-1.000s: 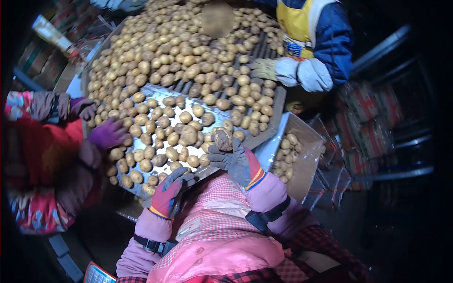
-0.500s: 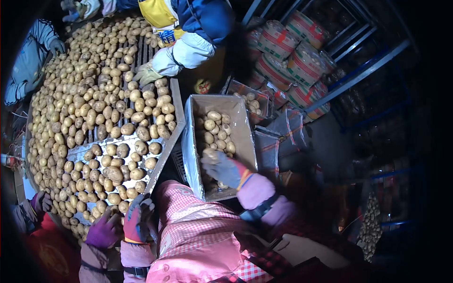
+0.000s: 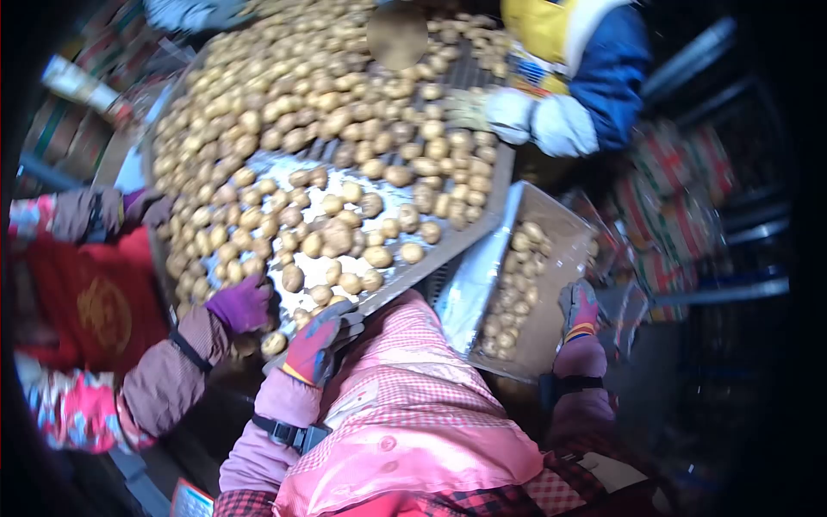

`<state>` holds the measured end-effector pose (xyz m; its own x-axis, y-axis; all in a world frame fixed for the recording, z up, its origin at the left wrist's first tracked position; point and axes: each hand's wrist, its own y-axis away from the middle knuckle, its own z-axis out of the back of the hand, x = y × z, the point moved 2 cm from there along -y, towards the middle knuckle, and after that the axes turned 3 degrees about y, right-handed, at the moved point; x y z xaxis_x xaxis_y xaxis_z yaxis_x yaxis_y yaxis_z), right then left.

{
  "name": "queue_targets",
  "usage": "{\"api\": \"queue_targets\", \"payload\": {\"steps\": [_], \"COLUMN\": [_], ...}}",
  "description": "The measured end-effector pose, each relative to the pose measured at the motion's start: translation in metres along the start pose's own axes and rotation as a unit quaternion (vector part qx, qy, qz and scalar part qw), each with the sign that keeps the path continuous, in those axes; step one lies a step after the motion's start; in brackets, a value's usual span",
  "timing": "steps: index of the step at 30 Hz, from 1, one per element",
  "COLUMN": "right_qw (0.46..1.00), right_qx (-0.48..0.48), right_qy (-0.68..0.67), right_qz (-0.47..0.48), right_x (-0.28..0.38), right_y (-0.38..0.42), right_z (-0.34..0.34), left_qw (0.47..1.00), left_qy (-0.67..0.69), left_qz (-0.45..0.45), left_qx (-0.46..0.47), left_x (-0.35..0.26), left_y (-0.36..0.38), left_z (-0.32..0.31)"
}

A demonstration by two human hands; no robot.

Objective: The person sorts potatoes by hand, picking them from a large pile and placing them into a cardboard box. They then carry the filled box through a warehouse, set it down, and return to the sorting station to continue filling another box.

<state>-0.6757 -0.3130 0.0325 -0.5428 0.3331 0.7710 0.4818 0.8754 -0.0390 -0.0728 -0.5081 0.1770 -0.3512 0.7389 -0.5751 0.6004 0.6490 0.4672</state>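
Note:
My left hand (image 3: 323,343), in a red and grey glove, rests at the near rim of the sorting table (image 3: 431,265). Its fingers are loosely stretched and no potato shows in them. Potatoes (image 3: 336,237) cover much of the table. My right hand (image 3: 579,308), gloved alike, is at the right rim of a lined cardboard box (image 3: 556,211). Its fingers point forward, with nothing visible in them; whether they touch the box cannot be made out. Inside the box, potatoes (image 3: 517,297) lie mostly along the left side.
On my left, a co-worker's purple-gloved hand (image 3: 241,306) is near the table edge. Across the table, another co-worker's gloved hand (image 3: 465,110) is among the potatoes. Stacked printed packages (image 3: 672,207) stand at the right, near metal bars (image 3: 724,289).
The view has swung, so the table and box appear farther right. My right hand has left the inside of the box for its right rim. My left hand stays by the table edge.

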Motion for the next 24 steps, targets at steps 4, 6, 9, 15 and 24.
{"api": "queue_targets", "payload": {"steps": [4,6,9,15,24], "right_qw": [0.714,0.639,0.659,0.449,0.812], "right_qx": [-0.043,0.093,0.251,0.479,0.336], "right_qy": [0.694,0.756,0.707,0.729,0.458], "right_qz": [0.085,0.106,0.049,0.194,-0.136], "right_x": [-0.018,-0.039,-0.107,-0.240,-0.188], "right_y": [-0.056,-0.074,-0.091,-0.081,-0.084], "right_z": [-0.268,-0.314,-0.385,-0.488,-0.483], "left_qw": [0.998,0.995,0.992,0.980,0.982], "left_qy": [0.005,0.026,0.045,0.120,0.104], "left_qz": [-0.028,-0.043,-0.061,-0.102,-0.097], "left_qx": [-0.051,-0.080,-0.097,-0.121,-0.125], "left_x": [0.004,0.009,0.008,0.011,0.010], "left_y": [0.020,0.029,0.046,0.064,0.055], "left_z": [0.019,0.029,0.027,0.035,0.028]}}
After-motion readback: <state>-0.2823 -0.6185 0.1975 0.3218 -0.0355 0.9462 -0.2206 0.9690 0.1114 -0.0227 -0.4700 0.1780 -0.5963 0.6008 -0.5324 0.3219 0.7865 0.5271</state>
